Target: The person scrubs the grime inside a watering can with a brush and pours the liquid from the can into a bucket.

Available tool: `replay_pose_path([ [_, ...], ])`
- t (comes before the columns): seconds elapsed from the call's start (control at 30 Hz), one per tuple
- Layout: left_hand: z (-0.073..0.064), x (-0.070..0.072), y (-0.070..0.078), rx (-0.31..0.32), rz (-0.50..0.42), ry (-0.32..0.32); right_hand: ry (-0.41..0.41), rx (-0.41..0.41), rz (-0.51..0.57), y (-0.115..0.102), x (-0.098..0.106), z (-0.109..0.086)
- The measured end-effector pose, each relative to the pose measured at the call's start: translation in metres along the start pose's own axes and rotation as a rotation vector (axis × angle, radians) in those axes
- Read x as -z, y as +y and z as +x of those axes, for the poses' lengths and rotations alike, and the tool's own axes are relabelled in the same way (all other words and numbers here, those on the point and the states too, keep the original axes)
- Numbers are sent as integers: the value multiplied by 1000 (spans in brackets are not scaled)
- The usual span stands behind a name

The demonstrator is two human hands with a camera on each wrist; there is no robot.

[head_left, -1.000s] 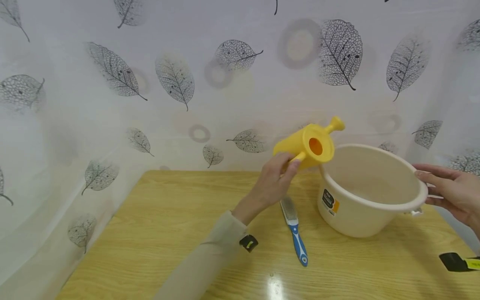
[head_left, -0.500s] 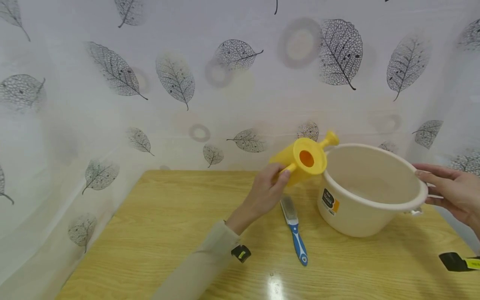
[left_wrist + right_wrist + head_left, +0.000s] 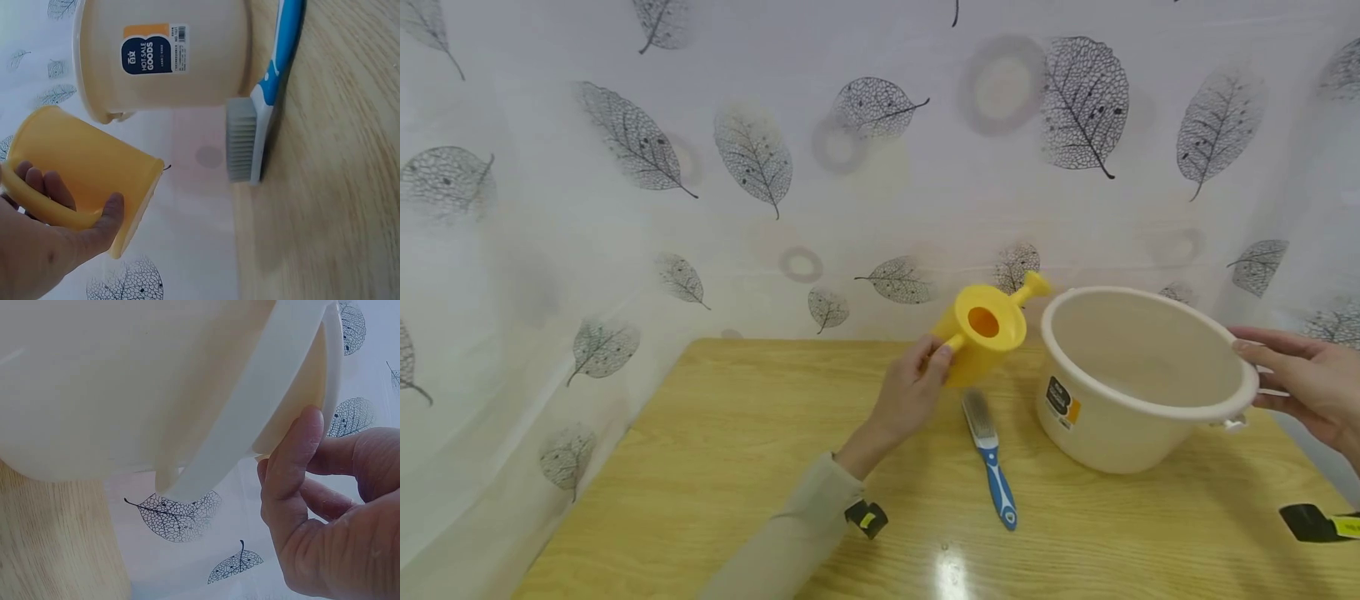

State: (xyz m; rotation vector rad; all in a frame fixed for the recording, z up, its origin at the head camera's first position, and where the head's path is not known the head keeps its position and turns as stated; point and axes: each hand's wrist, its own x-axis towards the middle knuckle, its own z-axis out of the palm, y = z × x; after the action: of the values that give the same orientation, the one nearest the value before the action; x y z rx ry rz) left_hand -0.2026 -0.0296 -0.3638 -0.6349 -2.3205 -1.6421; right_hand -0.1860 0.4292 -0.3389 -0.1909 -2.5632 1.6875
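My left hand [image 3: 910,385] grips the handle of a yellow watering can [image 3: 973,358], held above the table with its spout pointing right and its top opening facing me. In the left wrist view, my fingers curl through the can's handle [image 3: 44,203]. A cream plastic bucket [image 3: 1120,437] stands upright to the right of the can, with a gap between them. At the bucket's right side, my right hand [image 3: 1311,383] holds the rim between thumb and fingers; the right wrist view shows its fingers [image 3: 287,462] by the rim and the bucket's handle band [image 3: 237,406].
A blue-and-white brush [image 3: 992,462] lies on the wooden table [image 3: 737,433], between my left forearm and the bucket. Behind the table hangs a pale leaf-patterned curtain [image 3: 820,208], which also runs along the left side.
My left hand has moved left and down with the watering can, away from the bucket's rim, and the can is less tilted. My right hand and the bucket stay in place.
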Motion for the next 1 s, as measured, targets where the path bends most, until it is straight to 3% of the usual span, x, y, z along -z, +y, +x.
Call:
replay_pose_path([
  [0.33,-5,5,-9,15,-61,18,11,-6,-25,2,0,1],
  [0.73,-17,18,-22,110,-74,21,15,23,-2,2,-2,0],
  [1.0,-21,22,-35,181,-166,47,26,22,-19,2,-2,-1],
])
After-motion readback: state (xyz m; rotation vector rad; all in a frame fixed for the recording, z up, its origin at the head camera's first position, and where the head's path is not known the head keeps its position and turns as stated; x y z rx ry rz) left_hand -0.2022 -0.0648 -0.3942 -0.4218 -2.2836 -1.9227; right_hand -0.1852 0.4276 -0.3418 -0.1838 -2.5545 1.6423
